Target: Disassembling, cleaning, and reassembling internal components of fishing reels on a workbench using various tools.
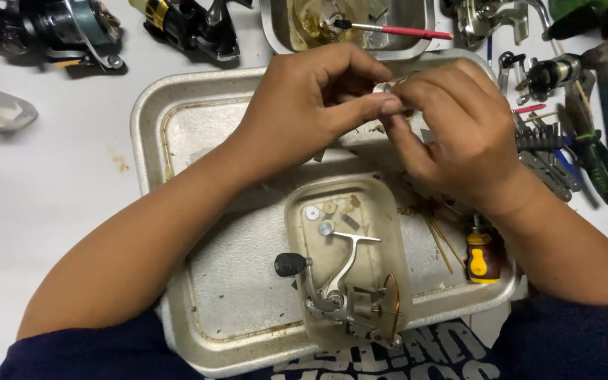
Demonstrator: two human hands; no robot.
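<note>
Left hand (304, 105): one, held over the far rim of the large tray; thumb and forefinger are pinched narrow on a small metal part (388, 87).
Right hand (459, 134): one, met fingertip to fingertip with the left; its grip is closed narrow on the same small metal part, of which little is seen.
Small metal part: one, at 12 o'clock of the large tray, between the two hands; its shape cannot be told.
Large tray (177, 127): one, metal, stained, set on the white surface (36, 183).
Small clear tray (381, 232): one, laid inside the large tray toward 5 o'clock.
Reel handle (332, 271): one, silver with a black knob, laid in the small clear tray.
Round washers (312, 212): three are counted at 12 o'clock of the small clear tray.
Screwdriver (483, 253): one, yellow and black handle, at 3 o'clock in the large tray.
Metal dish (276, 32): one, at 12 o'clock beyond the large tray, with one red-handled brush (395, 30) laid across it.
Fishing reels (51, 32): two are seen at 10 to 11 o'clock on the surface.
Hand tools (571, 141): a cluster at 2 to 3 o'clock; the count cannot be told.
</note>
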